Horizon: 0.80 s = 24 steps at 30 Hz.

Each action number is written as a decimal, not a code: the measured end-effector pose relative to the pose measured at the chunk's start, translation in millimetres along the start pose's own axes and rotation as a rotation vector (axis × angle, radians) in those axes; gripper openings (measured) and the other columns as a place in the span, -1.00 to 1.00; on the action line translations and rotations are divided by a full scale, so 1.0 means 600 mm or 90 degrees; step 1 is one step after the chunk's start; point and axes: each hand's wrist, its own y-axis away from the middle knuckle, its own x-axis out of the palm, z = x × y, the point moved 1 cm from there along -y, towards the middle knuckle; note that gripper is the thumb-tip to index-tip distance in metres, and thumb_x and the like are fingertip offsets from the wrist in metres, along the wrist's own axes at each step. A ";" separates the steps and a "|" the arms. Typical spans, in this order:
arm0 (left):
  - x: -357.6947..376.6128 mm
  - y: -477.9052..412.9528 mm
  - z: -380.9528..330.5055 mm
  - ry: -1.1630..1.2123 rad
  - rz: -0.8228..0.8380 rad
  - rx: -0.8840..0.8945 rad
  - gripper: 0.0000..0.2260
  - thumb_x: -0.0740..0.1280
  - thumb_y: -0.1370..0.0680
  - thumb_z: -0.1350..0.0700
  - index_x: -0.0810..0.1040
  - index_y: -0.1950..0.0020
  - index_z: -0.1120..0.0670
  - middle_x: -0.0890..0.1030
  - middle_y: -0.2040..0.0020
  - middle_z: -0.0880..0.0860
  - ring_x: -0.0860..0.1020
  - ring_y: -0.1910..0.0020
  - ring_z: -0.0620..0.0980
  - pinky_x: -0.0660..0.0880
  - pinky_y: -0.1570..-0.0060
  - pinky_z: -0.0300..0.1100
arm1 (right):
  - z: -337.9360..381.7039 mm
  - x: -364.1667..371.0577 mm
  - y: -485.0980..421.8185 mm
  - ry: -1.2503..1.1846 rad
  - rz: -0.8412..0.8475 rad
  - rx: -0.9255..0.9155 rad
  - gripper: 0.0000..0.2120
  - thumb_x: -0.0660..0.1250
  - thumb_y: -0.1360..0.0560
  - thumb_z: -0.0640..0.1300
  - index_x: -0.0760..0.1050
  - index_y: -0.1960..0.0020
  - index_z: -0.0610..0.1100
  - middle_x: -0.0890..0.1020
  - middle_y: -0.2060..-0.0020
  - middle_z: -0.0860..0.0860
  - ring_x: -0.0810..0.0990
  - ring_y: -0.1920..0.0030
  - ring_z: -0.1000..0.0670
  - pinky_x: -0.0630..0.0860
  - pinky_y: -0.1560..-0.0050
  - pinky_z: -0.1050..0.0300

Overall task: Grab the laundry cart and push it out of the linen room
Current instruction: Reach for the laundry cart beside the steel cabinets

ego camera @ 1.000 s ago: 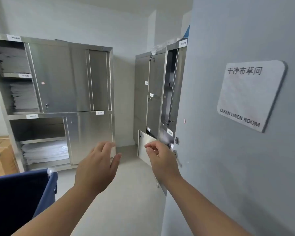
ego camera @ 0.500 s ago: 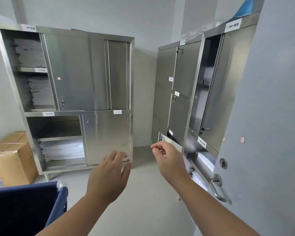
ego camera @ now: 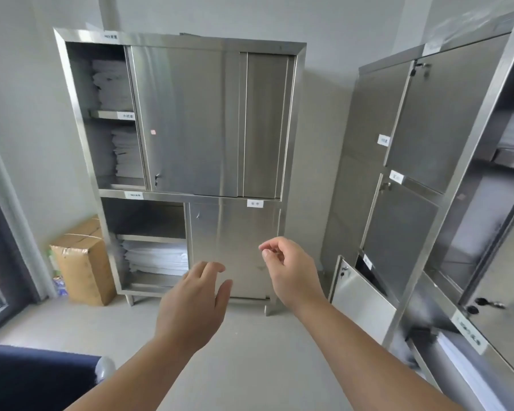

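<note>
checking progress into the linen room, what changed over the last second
The view moved past the door, which is now out of frame. The right hand, near the door handle before, now hangs free; the left hand stays open, holding nothing. The laundry cart remains untouched at lower left, the steel cabinet unchanged.

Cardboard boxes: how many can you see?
1. The cardboard box stands on the floor left of the steel cabinet, by the wall. Others may be out of view.

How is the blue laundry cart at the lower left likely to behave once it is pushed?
Only a corner of the laundry cart shows. Its dark blue sides look like fabric, so they would probably give under a push. The rounded pale corner suggests a stiffer frame to grip. No wheels or load are visible, so weight and rolling cannot be judged.
</note>
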 end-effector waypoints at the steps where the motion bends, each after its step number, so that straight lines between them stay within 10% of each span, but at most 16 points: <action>1: 0.015 -0.026 0.011 -0.001 -0.003 -0.004 -0.71 0.08 -0.61 -0.18 0.43 -0.22 -0.11 0.51 -0.15 -0.21 0.55 -0.05 -0.09 0.49 0.26 -0.09 | -0.013 0.016 -0.029 -0.004 0.003 -0.001 -0.87 0.25 -0.55 -0.07 0.56 0.05 0.08 0.61 0.13 0.15 0.54 0.09 0.22 0.39 0.18 0.41; 19: 0.132 -0.472 0.335 0.019 -0.096 -0.166 -0.68 0.06 -0.61 -0.18 0.45 -0.24 -0.12 0.54 -0.19 -0.14 0.57 0.03 -0.06 0.44 0.23 -0.10 | -0.075 0.358 -0.527 -0.027 0.102 -0.080 -0.85 0.22 -0.55 -0.06 0.56 0.08 0.07 0.65 0.24 0.10 0.60 0.17 0.11 0.54 0.15 0.07; 24: 0.158 -0.527 0.430 -0.168 -0.067 -0.210 -0.62 0.07 -0.61 -0.15 0.48 -0.32 -0.04 0.52 -0.29 -0.06 0.52 -0.21 0.06 0.44 0.03 -0.04 | -0.083 0.509 -0.641 0.007 0.223 -0.200 -0.87 0.23 -0.55 -0.05 0.55 0.01 0.06 0.57 0.15 0.15 0.52 0.12 0.14 0.45 0.16 0.17</action>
